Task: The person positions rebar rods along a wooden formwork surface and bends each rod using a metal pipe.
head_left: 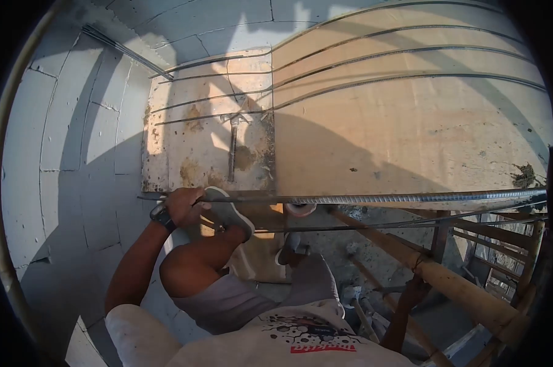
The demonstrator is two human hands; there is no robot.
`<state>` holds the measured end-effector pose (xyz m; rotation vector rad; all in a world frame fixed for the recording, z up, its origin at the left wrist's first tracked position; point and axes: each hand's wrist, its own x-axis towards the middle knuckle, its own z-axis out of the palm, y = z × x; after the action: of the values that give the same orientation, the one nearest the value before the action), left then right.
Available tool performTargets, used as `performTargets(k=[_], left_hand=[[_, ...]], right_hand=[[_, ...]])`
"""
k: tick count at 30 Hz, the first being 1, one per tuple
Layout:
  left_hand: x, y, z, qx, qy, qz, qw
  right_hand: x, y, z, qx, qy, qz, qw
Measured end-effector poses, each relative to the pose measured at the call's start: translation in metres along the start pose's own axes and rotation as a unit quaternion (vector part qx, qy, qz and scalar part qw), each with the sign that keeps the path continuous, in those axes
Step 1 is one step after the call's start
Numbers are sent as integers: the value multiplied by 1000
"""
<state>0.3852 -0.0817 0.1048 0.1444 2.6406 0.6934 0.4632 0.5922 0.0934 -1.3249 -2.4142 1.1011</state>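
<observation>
My left hand (186, 207), with a watch on its wrist, is wrapped round a ribbed steel bar (374, 199) near the bar's left end. The bar runs along the front edge of the plywood panel (374, 140). Low on the right, in shadow, my right hand (414, 290) is closed against the underside of a thick wooden pole (447, 284); its fingertips are partly hidden. A claw hammer (233, 150) lies on the stained board (197, 147) beyond my left hand. One of my shoes (230, 211) is beside the left hand, under the bar.
Several thin steel bars (374, 58) lie across the far part of the panels. A grey block wall (74, 153) rises on the left, with more bars (126, 52) leaning in its corner. Below the panel edge are poles, a wooden ladder-like frame (502, 244) and a lower floor.
</observation>
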Motion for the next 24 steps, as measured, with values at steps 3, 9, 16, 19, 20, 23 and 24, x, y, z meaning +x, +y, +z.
performTargets(k=[3,9,16,19,20,23,24], left_hand=[[2,-16,2,-30,73,61,995],[74,-27,22,-78,130,89,984],[129,-67,51,-69,70,41,994],[140,-78,59,-83,69,55,993],[143,-80,61,-98,75,65,990],[143,-87,60,-83,77,96,989],[140,-87,60,-97,85,111,985]], right_hand=[[34,61,2,50,47,-47,997],[3,43,11,-40,0,0,999],[-111,-100,53,-58,-188,1,980],[-120,-196,52,-42,-301,-82,949],[-132,-239,56,-4,-327,-87,941],[-162,-333,75,92,-444,-193,870],[-170,-356,87,130,-503,-236,821]])
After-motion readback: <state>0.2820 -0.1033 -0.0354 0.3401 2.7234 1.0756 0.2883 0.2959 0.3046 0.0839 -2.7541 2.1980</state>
